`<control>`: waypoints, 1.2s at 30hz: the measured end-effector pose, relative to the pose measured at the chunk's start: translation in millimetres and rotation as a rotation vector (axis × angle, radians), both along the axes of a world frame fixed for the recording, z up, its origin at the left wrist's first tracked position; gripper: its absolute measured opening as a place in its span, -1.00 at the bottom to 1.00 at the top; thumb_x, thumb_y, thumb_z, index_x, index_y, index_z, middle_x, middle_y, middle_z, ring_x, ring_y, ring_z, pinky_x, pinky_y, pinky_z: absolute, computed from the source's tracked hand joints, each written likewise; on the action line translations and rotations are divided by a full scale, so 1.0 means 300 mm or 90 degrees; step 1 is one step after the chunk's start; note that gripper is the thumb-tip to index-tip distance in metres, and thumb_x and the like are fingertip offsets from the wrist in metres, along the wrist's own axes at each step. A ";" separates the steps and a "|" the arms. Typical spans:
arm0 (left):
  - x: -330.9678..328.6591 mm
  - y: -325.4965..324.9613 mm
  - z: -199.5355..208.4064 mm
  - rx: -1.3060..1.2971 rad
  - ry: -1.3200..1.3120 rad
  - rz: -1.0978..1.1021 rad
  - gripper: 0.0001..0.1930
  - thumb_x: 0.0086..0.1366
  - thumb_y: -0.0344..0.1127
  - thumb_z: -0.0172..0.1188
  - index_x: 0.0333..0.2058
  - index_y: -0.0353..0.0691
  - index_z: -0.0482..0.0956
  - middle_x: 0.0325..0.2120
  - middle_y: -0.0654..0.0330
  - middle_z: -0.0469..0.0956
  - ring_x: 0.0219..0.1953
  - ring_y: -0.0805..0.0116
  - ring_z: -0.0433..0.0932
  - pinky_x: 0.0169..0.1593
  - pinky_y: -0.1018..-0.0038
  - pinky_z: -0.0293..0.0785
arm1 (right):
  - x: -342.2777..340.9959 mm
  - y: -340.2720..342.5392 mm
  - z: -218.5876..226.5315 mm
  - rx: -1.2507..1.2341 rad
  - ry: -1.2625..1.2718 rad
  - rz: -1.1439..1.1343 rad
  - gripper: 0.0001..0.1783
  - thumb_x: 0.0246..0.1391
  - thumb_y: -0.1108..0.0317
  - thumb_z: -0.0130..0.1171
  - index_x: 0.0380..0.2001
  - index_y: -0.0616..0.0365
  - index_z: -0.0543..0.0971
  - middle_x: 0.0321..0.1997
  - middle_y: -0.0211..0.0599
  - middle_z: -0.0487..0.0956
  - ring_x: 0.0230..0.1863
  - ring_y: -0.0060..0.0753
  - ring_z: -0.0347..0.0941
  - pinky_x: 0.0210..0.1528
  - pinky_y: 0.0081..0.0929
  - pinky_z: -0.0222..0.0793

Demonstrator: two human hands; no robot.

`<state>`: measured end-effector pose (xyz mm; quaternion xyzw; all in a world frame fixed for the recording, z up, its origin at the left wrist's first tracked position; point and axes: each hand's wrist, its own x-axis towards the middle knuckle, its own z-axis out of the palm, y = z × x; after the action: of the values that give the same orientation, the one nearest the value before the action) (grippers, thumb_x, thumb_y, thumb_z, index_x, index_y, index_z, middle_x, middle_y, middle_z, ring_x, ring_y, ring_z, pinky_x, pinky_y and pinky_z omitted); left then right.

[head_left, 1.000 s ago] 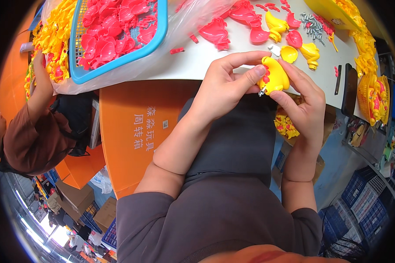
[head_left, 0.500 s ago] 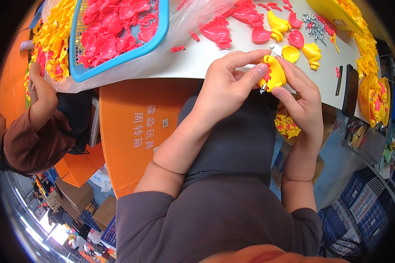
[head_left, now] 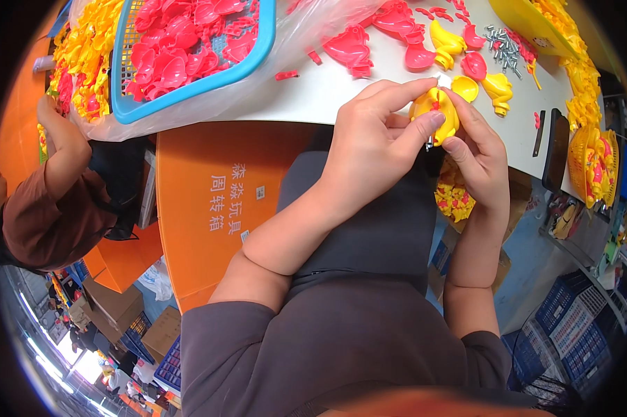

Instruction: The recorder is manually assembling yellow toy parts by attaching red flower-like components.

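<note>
Above the table's near edge, both my hands are closed on a small yellow plastic toy (head_left: 448, 126). Its rounded yellow body has a red piece showing at the middle, and a bit of metal (head_left: 429, 143) sticks out at its lower end. My left hand (head_left: 376, 142) grips its left side, thumb pressed on the front. The fingers and thumb of my right hand (head_left: 481, 149) hold its right side. Just beyond them lie a yellow cup-shaped shell (head_left: 465, 88), a yellow figure part (head_left: 497, 92) and a pink shell (head_left: 474, 65).
A blue-rimmed basket (head_left: 271, 38) of pink shells stands at the left on clear plastic sheeting. Pink parts (head_left: 348, 48) and metal pins (head_left: 504, 47) lie across the white table. Yellow parts are heaped at both sides. An orange box (head_left: 209, 208) stands below; another person (head_left: 56, 201) works at left.
The yellow toy has turned a little in my hands, its red piece now nearer the middle. My left hand has shifted slightly right, its thumb further over the toy.
</note>
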<state>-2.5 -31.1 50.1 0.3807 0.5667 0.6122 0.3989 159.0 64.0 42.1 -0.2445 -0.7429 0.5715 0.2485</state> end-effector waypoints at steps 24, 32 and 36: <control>0.006 -0.004 0.032 -0.019 0.283 0.106 -0.73 0.18 -0.39 0.31 -0.12 -0.27 0.63 -0.49 0.16 0.50 -0.54 0.48 0.54 -0.46 0.61 0.49 | 0.016 0.006 -0.034 -0.027 0.012 0.004 -0.38 0.12 0.37 0.23 0.21 0.37 0.33 0.23 -0.01 0.40 0.19 -0.28 0.38 0.20 -0.43 0.29; 0.027 -0.001 0.023 0.016 0.334 0.142 -0.74 0.13 -0.37 0.33 -0.17 -0.25 0.65 -0.52 0.11 0.50 -0.59 0.33 0.54 -0.49 0.51 0.47 | 0.059 0.036 -0.066 -0.023 0.037 0.040 -0.37 0.12 0.39 0.23 0.22 0.39 0.31 0.23 0.05 0.39 0.21 -0.25 0.37 0.22 -0.37 0.29; 0.032 0.004 0.021 0.017 0.360 0.160 -0.75 0.11 -0.35 0.34 -0.20 -0.23 0.65 -0.54 0.12 0.49 -0.59 0.29 0.52 -0.49 0.46 0.45 | 0.067 0.042 -0.073 -0.008 0.010 0.025 -0.38 0.12 0.37 0.24 0.20 0.38 0.33 0.20 0.04 0.42 0.18 -0.26 0.39 0.20 -0.39 0.29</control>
<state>7.1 -30.0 56.2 0.4678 0.6900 0.5338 0.1417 179.1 76.6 20.3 -0.2273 -0.7418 0.5829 0.2416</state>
